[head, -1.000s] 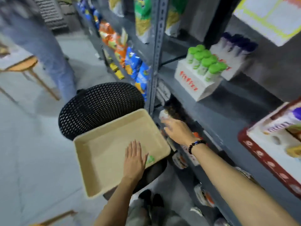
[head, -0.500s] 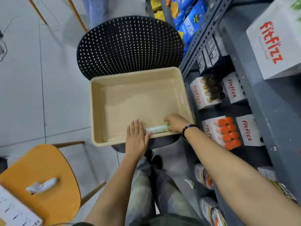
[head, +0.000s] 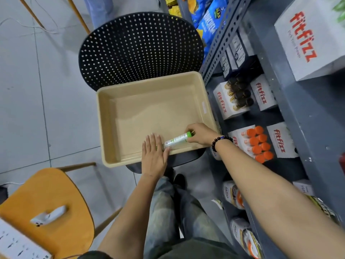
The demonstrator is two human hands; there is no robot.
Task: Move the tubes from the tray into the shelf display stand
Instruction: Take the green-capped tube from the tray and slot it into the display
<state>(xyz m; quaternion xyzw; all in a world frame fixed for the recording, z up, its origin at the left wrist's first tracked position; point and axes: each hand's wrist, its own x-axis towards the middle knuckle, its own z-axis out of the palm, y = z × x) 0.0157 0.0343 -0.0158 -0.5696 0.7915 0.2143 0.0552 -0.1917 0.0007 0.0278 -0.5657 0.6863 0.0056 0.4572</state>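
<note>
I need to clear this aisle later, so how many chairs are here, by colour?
Black perforated chair, under the tray: 1
Orange chair: 1
Total: 2

The left hand (head: 154, 153) lies flat, palm down, its fingers straight, close together and pointing to the far side, with the bare left forearm running back toward the near edge. The right hand (head: 200, 134) is just to its right and slightly farther off, knuckles up, its fingers curled and pinched on the green-capped tube (head: 177, 140). A dark bead bracelet circles the right wrist, and the bare right forearm stretches back to the near right.
</note>
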